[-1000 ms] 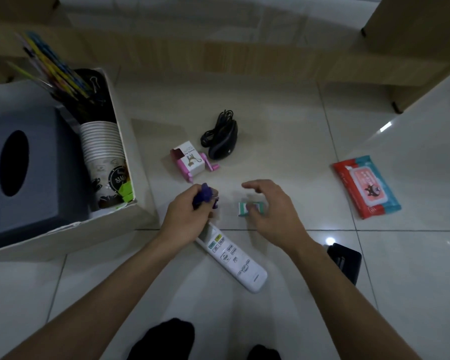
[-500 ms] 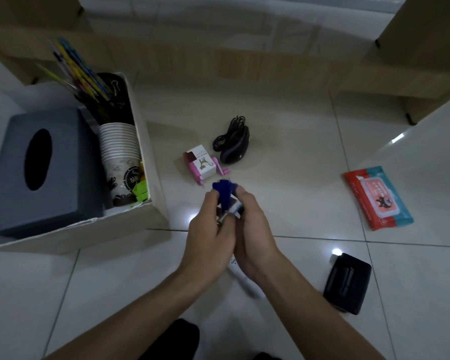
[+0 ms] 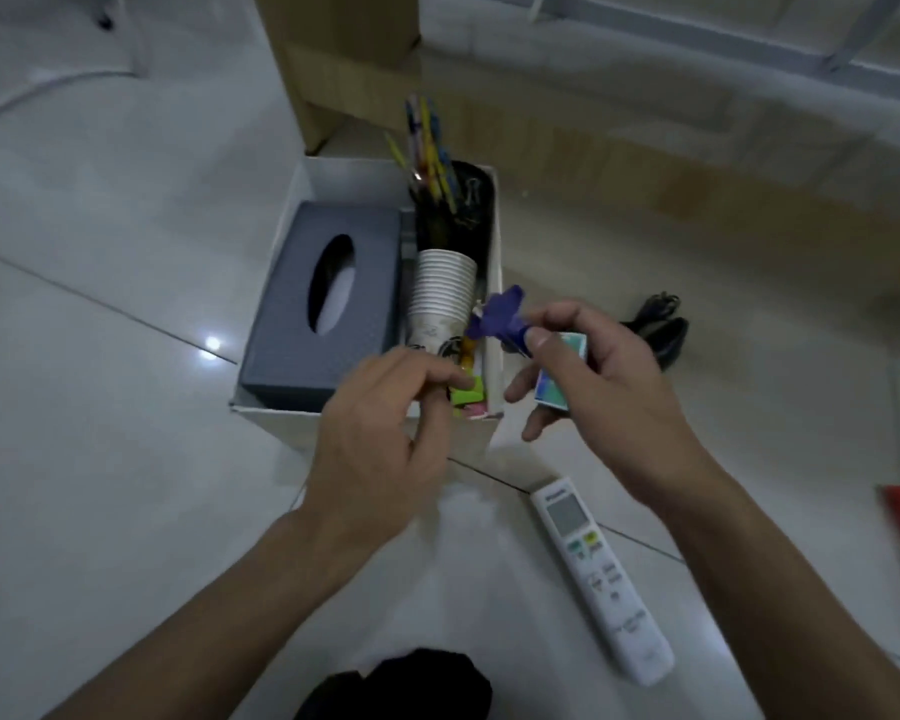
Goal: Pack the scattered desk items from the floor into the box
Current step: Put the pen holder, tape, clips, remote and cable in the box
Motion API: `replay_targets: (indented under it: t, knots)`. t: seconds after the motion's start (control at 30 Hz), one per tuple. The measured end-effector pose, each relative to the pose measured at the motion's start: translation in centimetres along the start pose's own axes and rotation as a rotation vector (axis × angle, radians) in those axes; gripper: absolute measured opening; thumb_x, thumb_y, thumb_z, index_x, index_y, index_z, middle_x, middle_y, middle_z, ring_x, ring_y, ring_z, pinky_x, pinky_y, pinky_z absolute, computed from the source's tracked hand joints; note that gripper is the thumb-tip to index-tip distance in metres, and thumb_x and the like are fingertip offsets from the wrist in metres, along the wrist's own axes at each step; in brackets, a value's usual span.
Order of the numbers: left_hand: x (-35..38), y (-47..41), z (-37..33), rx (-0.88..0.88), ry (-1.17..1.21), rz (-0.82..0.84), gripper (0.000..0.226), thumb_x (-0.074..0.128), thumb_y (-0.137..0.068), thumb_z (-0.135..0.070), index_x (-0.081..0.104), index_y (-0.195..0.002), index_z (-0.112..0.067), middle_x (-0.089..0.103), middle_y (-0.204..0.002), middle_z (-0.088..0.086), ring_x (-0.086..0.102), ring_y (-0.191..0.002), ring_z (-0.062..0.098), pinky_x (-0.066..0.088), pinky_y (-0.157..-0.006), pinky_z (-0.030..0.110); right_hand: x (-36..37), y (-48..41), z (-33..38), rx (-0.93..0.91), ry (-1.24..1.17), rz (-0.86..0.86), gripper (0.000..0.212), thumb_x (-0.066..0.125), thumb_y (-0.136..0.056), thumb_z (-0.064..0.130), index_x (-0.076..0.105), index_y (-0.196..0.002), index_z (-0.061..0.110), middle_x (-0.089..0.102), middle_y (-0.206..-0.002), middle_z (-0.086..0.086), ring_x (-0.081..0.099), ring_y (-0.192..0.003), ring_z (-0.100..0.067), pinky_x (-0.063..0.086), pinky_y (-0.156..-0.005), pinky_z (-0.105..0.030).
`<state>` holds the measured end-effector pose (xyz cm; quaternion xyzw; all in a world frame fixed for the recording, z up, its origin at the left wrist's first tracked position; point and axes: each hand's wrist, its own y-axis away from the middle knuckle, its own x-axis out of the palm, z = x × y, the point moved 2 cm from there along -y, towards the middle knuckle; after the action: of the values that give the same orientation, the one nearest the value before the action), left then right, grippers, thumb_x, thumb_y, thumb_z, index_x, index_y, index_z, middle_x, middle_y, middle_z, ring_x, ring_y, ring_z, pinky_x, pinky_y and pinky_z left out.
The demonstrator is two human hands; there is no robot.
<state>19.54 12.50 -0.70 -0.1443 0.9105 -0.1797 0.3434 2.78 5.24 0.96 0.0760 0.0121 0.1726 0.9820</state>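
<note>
Centre frame: right hand [image 3: 611, 392] pinches blue clip [image 3: 495, 318], small packet [image 3: 562, 379] tucked in palm, likely one trip to the box [image 3: 281, 415]; left hand [image 3: 385, 426] curled, contents unclear.

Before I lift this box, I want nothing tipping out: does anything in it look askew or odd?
The cup stack lies on its side beside the tissue box, and pens poke above the box rim. Nothing looks spilled or damaged.

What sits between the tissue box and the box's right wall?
Head view: a stack of paper cups, a black pen holder behind it, green sticky notes nearest the camera.
</note>
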Motion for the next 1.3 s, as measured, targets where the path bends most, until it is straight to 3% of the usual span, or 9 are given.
replay_targets:
  t: [0.1, 0.17, 0.37, 0.53, 0.7, 0.87, 1.1, 1.2, 1.3]
  knots:
    - [-1.1, 0.3, 3.0, 0.002, -0.154, 0.028, 0.018, 0.054, -0.086, 0.002, 0.068, -0.080, -0.009, 0.067, -0.084, 0.002, 0.061, -0.079, 0.021, 0.049, -0.069, 0.048, 2.4, -3.0, 1.9, -0.141, 0.591, 0.268, 0.010, 0.057, -0.099, 0.021, 0.065, -0.105, 0.022, 0.065, -0.095, 0.003, 0.067, -0.082, -0.013, 0.054, -0.056, -0.019]
    - [-1.4, 1.0, 4.3, 0.001, -0.197, 0.009, 0.019, 0.053, -0.083, 0.004, 0.063, -0.075, -0.009, 0.065, -0.080, 0.003, 0.058, -0.077, 0.023, 0.046, -0.067, 0.049, 4.6, -4.9, 2.5, -0.245, 1.012, 0.452, 0.011, 0.053, -0.100, 0.024, 0.060, -0.108, 0.021, 0.063, -0.102, 0.002, 0.060, -0.085, -0.014, 0.051, -0.063, -0.026]
    - [-1.3, 1.8, 5.7, 0.015, -0.178, -0.043, 0.021, 0.046, -0.084, 0.001, 0.060, -0.071, -0.007, 0.060, -0.080, 0.004, 0.055, -0.079, 0.022, 0.042, -0.069, 0.044, 8.3, -8.9, 1.2, -0.158, 1.595, 0.815, 0.020, 0.055, -0.097, 0.019, 0.065, -0.114, 0.015, 0.065, -0.105, -0.005, 0.059, -0.085, -0.020, 0.038, -0.050, -0.023]
    - [-1.5, 1.8, 5.9, 0.043, -0.199, -0.019, 0.023, 0.047, -0.087, -0.001, 0.063, -0.071, -0.006, 0.063, -0.081, 0.006, 0.056, -0.080, 0.022, 0.042, -0.071, 0.039, 8.9, -9.5, -0.5, -0.105, 1.457, 0.899, 0.026, 0.060, -0.090, 0.015, 0.062, -0.115, 0.019, 0.063, -0.108, -0.002, 0.060, -0.092, -0.022, 0.056, -0.071, -0.036]
    - [-1.4, 1.6, 6.1, 0.051, -0.213, -0.015, 0.023, 0.048, -0.087, 0.000, 0.064, -0.072, -0.007, 0.064, -0.082, 0.005, 0.058, -0.080, 0.022, 0.041, -0.072, 0.041, 7.5, -10.2, -0.7, 0.073, 1.305, 0.870, 0.058, 0.066, -0.087, 0.021, 0.034, -0.136, 0.019, 0.060, -0.111, -0.006, 0.061, -0.091, -0.024, 0.060, -0.077, -0.047]
    - [-1.4, 1.7, 6.0, 0.055, -0.213, -0.007, 0.023, 0.048, -0.086, 0.000, 0.065, -0.071, -0.007, 0.064, -0.081, 0.005, 0.058, -0.080, 0.024, 0.042, -0.071, 0.044, 7.1, -10.4, -0.3, 0.008, 1.287, 0.784, 0.049, 0.070, -0.086, 0.016, 0.050, -0.131, 0.024, 0.061, -0.122, -0.002, 0.061, -0.104, -0.022, 0.057, -0.086, -0.040]
    - [-1.4, 1.7, 5.9, 0.056, -0.215, 0.005, 0.023, 0.047, -0.085, 0.000, 0.064, -0.071, -0.007, 0.064, -0.081, 0.006, 0.058, -0.081, 0.024, 0.042, -0.071, 0.046, 7.7, -9.3, -0.7, -0.058, 1.415, 0.685, 0.024, 0.077, -0.083, 0.020, 0.070, -0.106, 0.018, 0.063, -0.098, -0.003, 0.062, -0.081, -0.020, 0.052, -0.062, -0.030]
    - [-1.4, 1.6, 5.8, 0.050, -0.212, -0.005, 0.023, 0.048, -0.083, 0.001, 0.064, -0.071, -0.008, 0.063, -0.082, 0.004, 0.058, -0.082, 0.024, 0.042, -0.072, 0.046, 7.8, -8.7, -0.3, -0.138, 1.554, 0.570, 0.025, 0.072, -0.085, 0.018, 0.050, -0.072, 0.016, 0.041, -0.070, 0.000, 0.039, -0.053, -0.015, 0.026, -0.044, -0.026]
    - [-1.4, 1.3, 5.4, 0.051, -0.188, -0.010, 0.023, 0.050, -0.083, 0.002, 0.066, -0.071, -0.009, 0.064, -0.082, 0.000, 0.059, -0.082, 0.022, 0.043, -0.073, 0.047, 7.3, -8.0, 0.8, -0.178, 1.570, 0.493, 0.035, 0.068, -0.084, 0.007, 0.037, -0.072, 0.016, 0.030, -0.068, 0.001, 0.031, -0.053, -0.017, 0.026, -0.050, -0.030]
